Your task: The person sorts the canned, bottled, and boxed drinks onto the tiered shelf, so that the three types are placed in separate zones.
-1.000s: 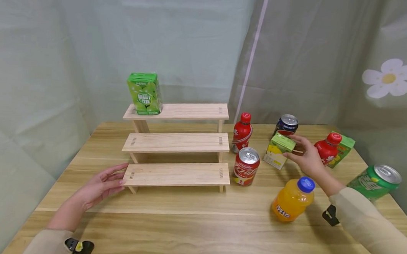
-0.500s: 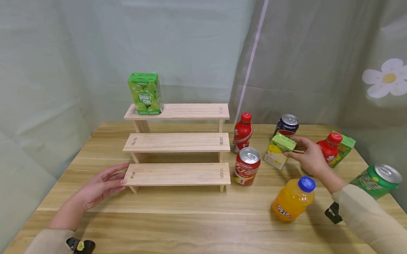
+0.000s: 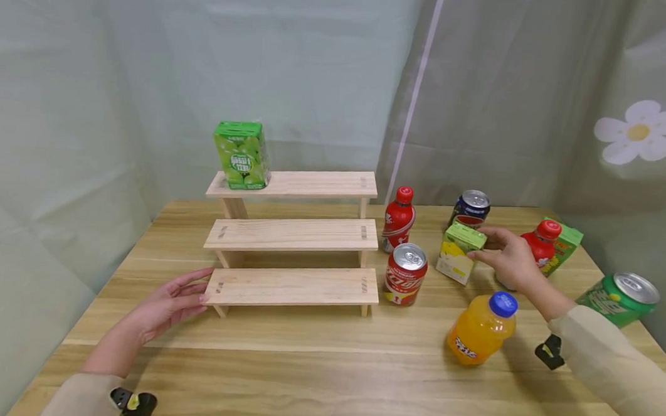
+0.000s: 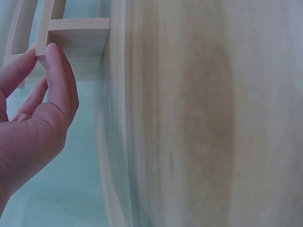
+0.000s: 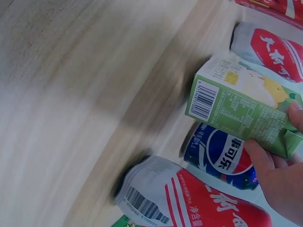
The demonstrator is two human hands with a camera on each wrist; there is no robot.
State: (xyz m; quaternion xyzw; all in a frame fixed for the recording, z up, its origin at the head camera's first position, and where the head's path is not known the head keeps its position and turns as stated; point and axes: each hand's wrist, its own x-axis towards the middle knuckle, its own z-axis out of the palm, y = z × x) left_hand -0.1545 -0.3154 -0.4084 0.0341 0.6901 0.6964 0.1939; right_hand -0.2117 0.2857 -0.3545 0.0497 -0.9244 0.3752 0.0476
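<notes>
Thumb and fingers of the right hand pinch a small green and pale yellow carton near its top. In the right wrist view the carton shows its barcode side, with the right hand at its far end. At the lowest step's left end, the left hand pinches the edge of the wooden three-step shelf. The left wrist view has the left hand with thumb and fingertips on the shelf's corner. A green carton stands at the left of the top step.
Beside the shelf stand a red bottle and a red can. A dark blue can is behind the held carton. An orange bottle is nearer the front; another red bottle, a green carton and a green can are rightward.
The held carton has shifted slightly right and toward the front, and stands a little more upright, with the right hand moving along with it. The left hand keeps its place on the shelf.
</notes>
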